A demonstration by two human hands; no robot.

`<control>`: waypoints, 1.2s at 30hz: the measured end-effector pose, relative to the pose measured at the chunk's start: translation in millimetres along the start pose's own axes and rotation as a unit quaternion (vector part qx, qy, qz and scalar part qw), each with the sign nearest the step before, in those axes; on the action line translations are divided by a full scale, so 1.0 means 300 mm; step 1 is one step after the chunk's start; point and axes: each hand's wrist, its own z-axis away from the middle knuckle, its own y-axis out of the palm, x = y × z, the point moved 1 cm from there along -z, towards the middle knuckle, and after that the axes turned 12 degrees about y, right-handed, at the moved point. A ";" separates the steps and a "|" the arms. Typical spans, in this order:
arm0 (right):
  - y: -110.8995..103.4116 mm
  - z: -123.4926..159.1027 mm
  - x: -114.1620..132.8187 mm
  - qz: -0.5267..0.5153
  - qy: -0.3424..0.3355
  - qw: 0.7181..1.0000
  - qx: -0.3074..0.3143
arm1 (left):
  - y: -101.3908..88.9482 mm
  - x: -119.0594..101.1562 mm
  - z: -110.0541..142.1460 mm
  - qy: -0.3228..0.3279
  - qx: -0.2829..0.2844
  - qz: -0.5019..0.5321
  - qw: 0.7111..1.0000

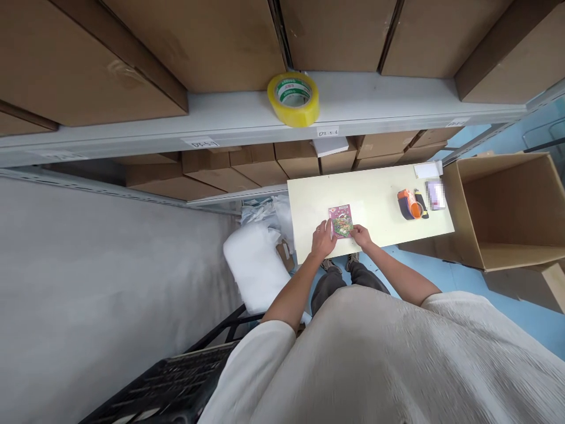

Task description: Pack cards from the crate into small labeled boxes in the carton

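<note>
Fingers of your left hand (323, 239) and right hand (361, 237) seem to hold the purple printed packet (342, 220) by opposite sides, the worktop (373, 203) beneath them.

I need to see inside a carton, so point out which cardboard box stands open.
The large box right of the table; its inside shows, while the shelf boxes show only outer faces.

Shelf (375, 94): yellow tape (301, 116) sitting right there!
Floor (448, 277): blue, running under the open box (521, 257)!
</note>
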 end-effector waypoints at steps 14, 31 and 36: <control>-0.120 -0.091 0.040 0.150 0.068 0.970 -0.177 | 0.000 -0.021 -0.003 -0.002 0.053 -0.057 0.997; -0.198 -0.139 0.162 0.106 -0.008 0.984 -0.140 | 0.007 -0.078 -0.088 -0.006 0.032 -0.051 0.998; -0.231 -0.128 0.193 0.144 -0.045 0.980 -0.126 | 0.009 -0.129 -0.146 0.031 0.018 -0.054 0.998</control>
